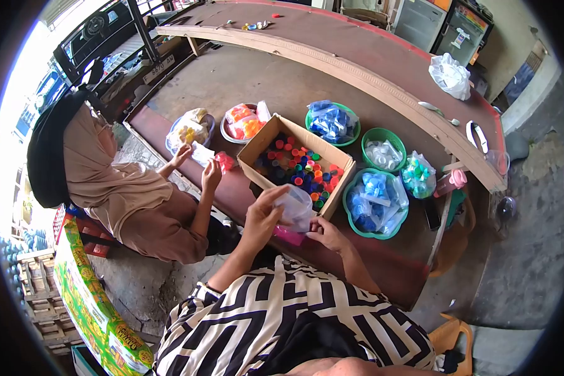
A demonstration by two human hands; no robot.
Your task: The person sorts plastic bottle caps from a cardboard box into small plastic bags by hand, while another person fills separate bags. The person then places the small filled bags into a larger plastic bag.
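Observation:
A clear plastic bag (296, 208) is stretched between my two hands, in front of the cardboard box (262, 137). My left hand (263, 216) grips the bag's left side, its index finger raised along the plastic. At the bag's lower right edge, my right hand (328, 234) pinches the plastic between thumb and fingers. Inside the box lie many loose bottle caps (297, 169) in red, blue, green, orange and black. Something pink (288, 236) shows just below the bag, partly hidden by my hands.
Around the box stand a green basket with blue bags (356, 133), a green basket with clear pieces (382, 133), a teal basin (400, 232) and a bowl of orange and red caps (224, 130). A co-worker (150, 207) sits at left, handling a small bag. A wooden rail (357, 72) crosses behind.

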